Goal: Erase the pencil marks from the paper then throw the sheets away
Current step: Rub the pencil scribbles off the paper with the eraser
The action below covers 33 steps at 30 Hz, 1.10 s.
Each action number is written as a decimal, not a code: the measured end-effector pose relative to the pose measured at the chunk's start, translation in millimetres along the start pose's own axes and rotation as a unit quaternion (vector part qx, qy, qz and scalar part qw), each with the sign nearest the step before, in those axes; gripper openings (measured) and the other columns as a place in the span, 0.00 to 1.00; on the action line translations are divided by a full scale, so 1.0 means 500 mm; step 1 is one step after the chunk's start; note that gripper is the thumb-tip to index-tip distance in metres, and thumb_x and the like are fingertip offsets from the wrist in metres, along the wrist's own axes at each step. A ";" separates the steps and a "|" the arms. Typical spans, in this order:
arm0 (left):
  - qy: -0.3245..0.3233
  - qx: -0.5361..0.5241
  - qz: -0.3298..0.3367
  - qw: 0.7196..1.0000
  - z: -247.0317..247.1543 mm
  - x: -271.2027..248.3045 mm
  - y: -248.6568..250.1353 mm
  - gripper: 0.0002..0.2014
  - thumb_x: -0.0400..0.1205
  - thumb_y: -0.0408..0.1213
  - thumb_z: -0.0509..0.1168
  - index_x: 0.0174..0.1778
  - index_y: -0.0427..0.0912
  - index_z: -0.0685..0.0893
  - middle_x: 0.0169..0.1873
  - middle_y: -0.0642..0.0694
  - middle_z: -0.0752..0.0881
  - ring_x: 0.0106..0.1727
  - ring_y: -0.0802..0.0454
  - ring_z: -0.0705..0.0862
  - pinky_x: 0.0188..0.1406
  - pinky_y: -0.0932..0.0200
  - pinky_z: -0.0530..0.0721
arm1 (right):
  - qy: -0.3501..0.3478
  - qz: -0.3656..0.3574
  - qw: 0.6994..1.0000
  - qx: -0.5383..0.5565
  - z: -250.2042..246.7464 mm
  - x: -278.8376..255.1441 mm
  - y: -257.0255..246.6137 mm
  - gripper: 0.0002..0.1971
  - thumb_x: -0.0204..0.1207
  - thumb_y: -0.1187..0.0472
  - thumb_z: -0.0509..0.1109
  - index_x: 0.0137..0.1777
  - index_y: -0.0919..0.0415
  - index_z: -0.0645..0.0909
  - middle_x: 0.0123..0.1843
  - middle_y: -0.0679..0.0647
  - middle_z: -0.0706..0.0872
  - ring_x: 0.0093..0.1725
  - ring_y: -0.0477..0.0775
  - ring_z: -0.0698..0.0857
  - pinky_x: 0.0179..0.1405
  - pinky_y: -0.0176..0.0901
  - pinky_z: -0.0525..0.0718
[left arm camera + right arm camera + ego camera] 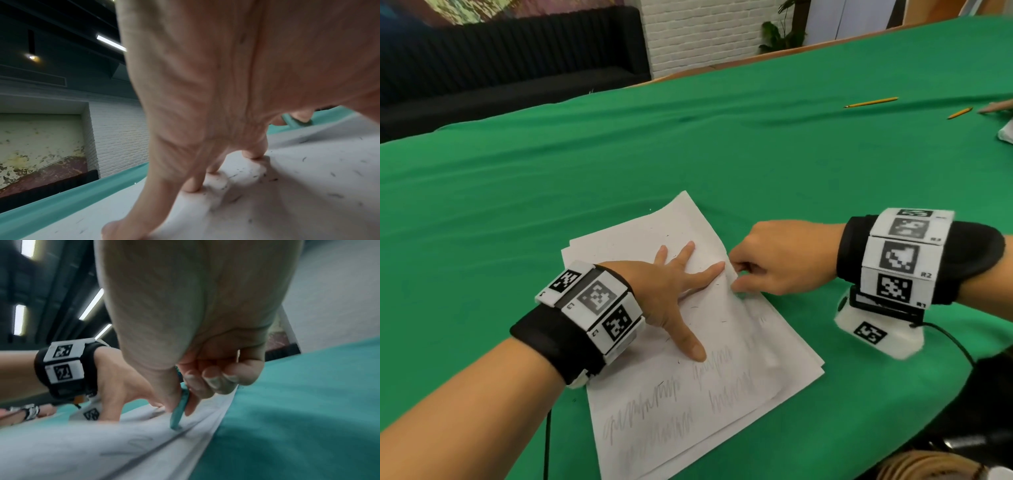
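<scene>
Several sheets of paper (681,329) lie in a loose stack on the green table cover (551,178), directly in front of the person. The left hand (671,294) lies flat on the top sheet, fingers straight and spread, pressing it down and gripping nothing. The right hand (774,260) sits at the stack's right edge with its fingers curled; the right wrist view shows them pinching a thin teal eraser (180,408) whose tip touches the paper.

Progress, as judged: erasing is under way and only partly done. The upper part of the top sheet looks largely free of marks and is strewn with dark eraser crumbs (333,174). Rows of grey pencil scribbles (654,404) are plainly left on the lower half. Whether the sheets underneath carry marks cannot be told.

Outstanding: the lower scribbles, any marks on the hidden sheets, and disposal of the stack. No bin appears in any view. Two pencils (873,102) lie well apart from the stack, at the far right of the table.
</scene>
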<state>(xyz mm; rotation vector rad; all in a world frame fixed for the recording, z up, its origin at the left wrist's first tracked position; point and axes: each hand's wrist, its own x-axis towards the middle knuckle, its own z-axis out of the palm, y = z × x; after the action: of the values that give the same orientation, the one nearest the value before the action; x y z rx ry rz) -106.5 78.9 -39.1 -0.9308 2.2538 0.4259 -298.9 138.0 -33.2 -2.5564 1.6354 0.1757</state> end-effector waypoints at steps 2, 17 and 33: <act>-0.002 -0.005 0.002 1.000 0.000 0.001 -0.002 0.63 0.64 0.66 0.77 0.77 0.77 0.31 0.80 0.56 0.21 0.82 0.45 0.23 0.81 0.26 0.47 | 0.079 0.045 0.993 -0.070 -0.009 -0.008 0.004 0.16 0.82 0.47 0.59 0.38 0.57 0.73 0.31 0.52 0.78 0.32 0.59 0.77 0.32 0.48 0.76; 0.000 0.002 0.001 1.000 0.000 0.001 -0.002 0.63 0.63 0.67 0.77 0.76 0.79 0.30 0.80 0.57 0.21 0.82 0.46 0.24 0.79 0.24 0.49 | -0.075 0.033 0.997 0.001 -0.019 0.000 0.019 0.18 0.81 0.50 0.64 0.31 0.56 0.71 0.26 0.50 0.74 0.27 0.52 0.70 0.32 0.47 0.72; -0.003 -0.006 0.002 1.000 0.000 0.002 -0.002 0.63 0.64 0.66 0.77 0.78 0.77 0.32 0.80 0.56 0.21 0.82 0.45 0.23 0.81 0.26 0.49 | 0.046 0.022 0.996 0.070 0.014 -0.008 -0.014 0.18 0.85 0.45 0.58 0.35 0.51 0.74 0.28 0.48 0.78 0.28 0.49 0.75 0.33 0.50 0.75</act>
<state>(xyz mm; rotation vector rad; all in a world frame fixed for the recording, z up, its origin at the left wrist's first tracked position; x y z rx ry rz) -106.6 77.6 -39.8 -0.9296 2.2498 0.4445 -294.4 145.4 -39.3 -2.4590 1.6729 -0.0542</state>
